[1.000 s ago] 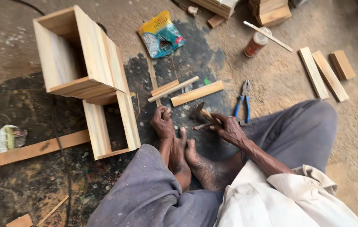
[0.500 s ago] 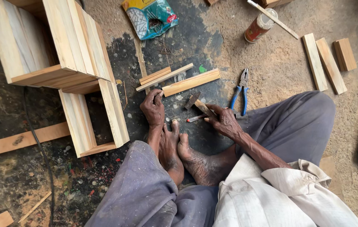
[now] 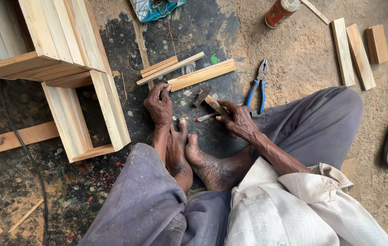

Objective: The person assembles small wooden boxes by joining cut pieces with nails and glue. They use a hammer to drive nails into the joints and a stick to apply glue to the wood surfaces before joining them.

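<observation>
- Sitting on the floor (image 3: pixel 321 59), the person curls the right hand (image 3: pixel 238 119) around a hammer (image 3: pixel 210 101), grip closed on its wooden handle, with a red pencil (image 3: pixel 206 117) pinched beneath.
- The left hand (image 3: pixel 159 104) rests fingertips down at the end of a wood strip (image 3: pixel 201 74); whether it pinches anything I cannot tell.
- Risk, as I judge it: the hammer head sits near bare toes (image 3: pixel 185 136) and left fingers, so a slip could hit them.
- Blue pliers (image 3: pixel 257 85) lie just beside; a wooden box frame (image 3: pixel 66 82) crowds the left.

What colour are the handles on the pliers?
Blue. The pliers lie on the ground, clearest in the head view.
</observation>
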